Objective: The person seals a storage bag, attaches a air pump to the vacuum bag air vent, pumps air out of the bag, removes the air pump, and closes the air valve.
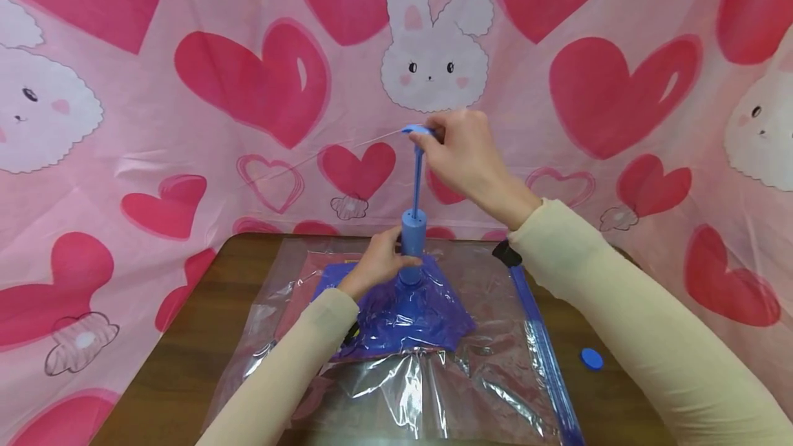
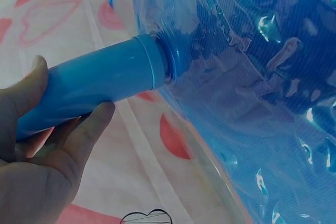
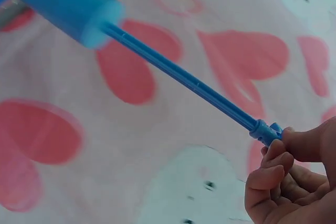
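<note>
A blue hand pump (image 1: 413,232) stands upright on a clear plastic bag (image 1: 495,363), its lower end at a round valve over folded purple-blue material (image 1: 434,308). My left hand (image 1: 378,263) grips the pump's barrel (image 2: 105,80), thumb on one side and fingers on the other. Above it, my right hand (image 1: 464,153) pinches the pump's handle (image 1: 419,130) between thumb and fingers. The rod (image 3: 184,77) is drawn far out of the barrel, and in the right wrist view my right hand (image 3: 294,177) holds its end.
A blue round cap (image 1: 591,359) lies on the brown wooden table (image 1: 180,356) right of the bag. A blue zip strip with a black slider (image 1: 506,253) runs down the bag's right side. Pink cloth with hearts and rabbits (image 1: 359,95) hangs behind the table.
</note>
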